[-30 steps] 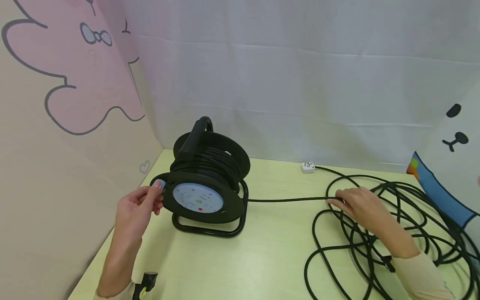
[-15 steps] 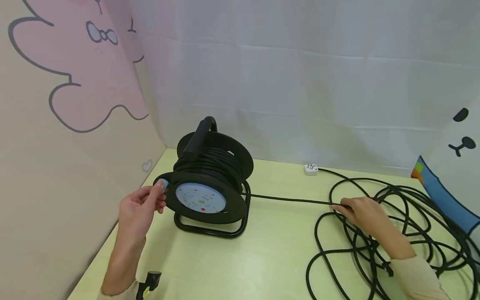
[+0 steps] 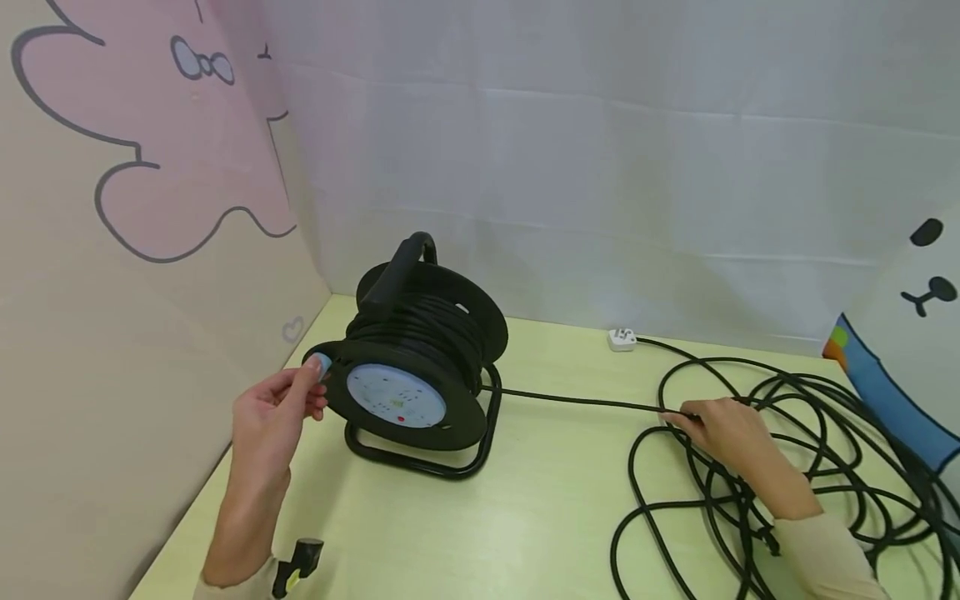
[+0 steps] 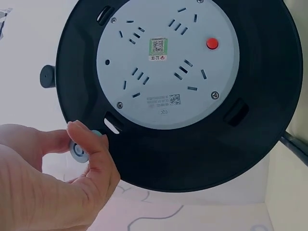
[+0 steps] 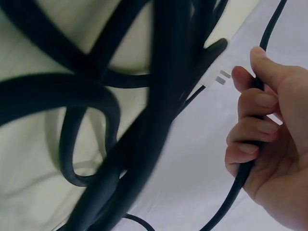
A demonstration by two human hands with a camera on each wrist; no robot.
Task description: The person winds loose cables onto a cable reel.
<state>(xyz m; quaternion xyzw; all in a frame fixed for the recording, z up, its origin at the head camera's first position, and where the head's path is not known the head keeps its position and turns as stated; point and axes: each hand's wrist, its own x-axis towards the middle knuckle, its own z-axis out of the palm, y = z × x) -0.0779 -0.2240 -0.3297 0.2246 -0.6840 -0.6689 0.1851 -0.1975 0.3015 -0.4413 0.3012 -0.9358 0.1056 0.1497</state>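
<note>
Yellow-green table: reel knob pinched by left hand, cable gripped by right hand; winding underway, steady cranking needed next.

You face a pale yellow-green table that runs back to a white fabric curtain, which hangs in soft horizontal creases across the rear. On your left stands a beige wall panel bearing a pink cartoon shape outlined in grey and a small heart outline near the table edge. On your right stands a white panel with black cartoon marks and a blue band; lighting is even and diffuse.
</note>
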